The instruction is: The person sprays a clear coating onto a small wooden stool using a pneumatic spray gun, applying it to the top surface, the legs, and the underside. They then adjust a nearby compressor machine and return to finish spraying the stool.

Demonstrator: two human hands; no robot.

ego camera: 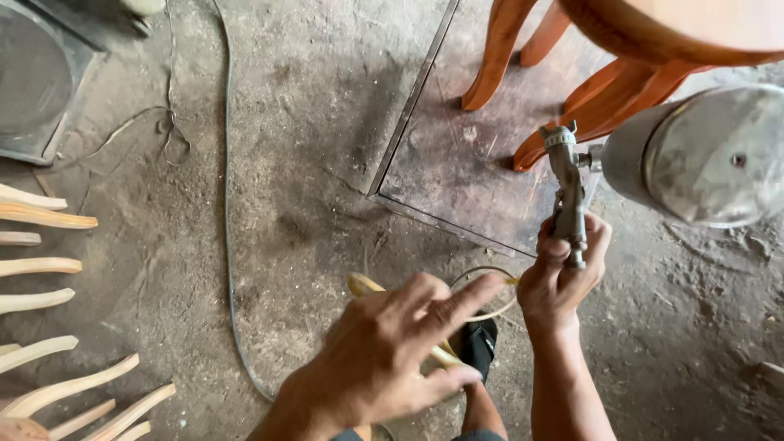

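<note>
Right hand [563,273] has its grip clamped on the handle of a metal spray gun [567,196], held upright, its round steel cup [702,155] jutting to the right. Left hand [392,351] hangs lower with fingers spread apart, holding nothing, index finger stretched toward the right wrist above a loop of pale hose [490,310]. Just beyond the gun stands an orange-varnished wooden chair [604,57] on a metal sheet [457,155]. Unfinished curved chair legs [41,265] lie on the dirt floor [310,163] at far left.

Grey metal spray gun [567,192] — upright (nozzle topmost), steel cup [698,155] jutting sideways, gripped low
</note>
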